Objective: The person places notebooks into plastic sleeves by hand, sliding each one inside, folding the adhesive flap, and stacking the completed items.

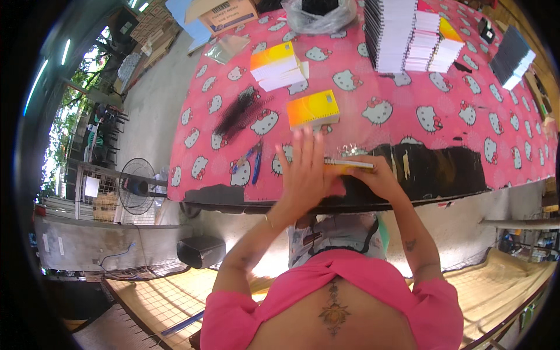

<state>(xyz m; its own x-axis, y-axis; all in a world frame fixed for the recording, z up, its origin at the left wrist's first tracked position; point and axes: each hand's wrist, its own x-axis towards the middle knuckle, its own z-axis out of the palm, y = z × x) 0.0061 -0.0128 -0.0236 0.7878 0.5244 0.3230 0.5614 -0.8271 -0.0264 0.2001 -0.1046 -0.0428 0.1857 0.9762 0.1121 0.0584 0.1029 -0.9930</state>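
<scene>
My right hand (376, 178) grips a small notepad (354, 164) with a yellow cover, holding it near the table's front edge. Fingers stretched out and slightly blurred, my left hand (306, 169) lies against or just beside the pad's left end; whether it touches cannot be told. Just beyond my left fingertips rests a stack of small yellow-and-orange pads (313, 109) with punched holes along one edge. Farther back is a taller, uneven stack of similar pads (277, 65). To the left lies a bundle of black binding wires (239, 114), with a blue-handled tool (256, 165) nearer me.
A pink patterned cloth (361, 87) covers the table, worn to black along the front. Tall stacks of wire-bound notebooks (396, 38) stand at the back right, near a dark-covered stack (512, 57). A cardboard box (230, 14) and plastic bag (319, 16) sit behind. A fan (138, 185) stands left.
</scene>
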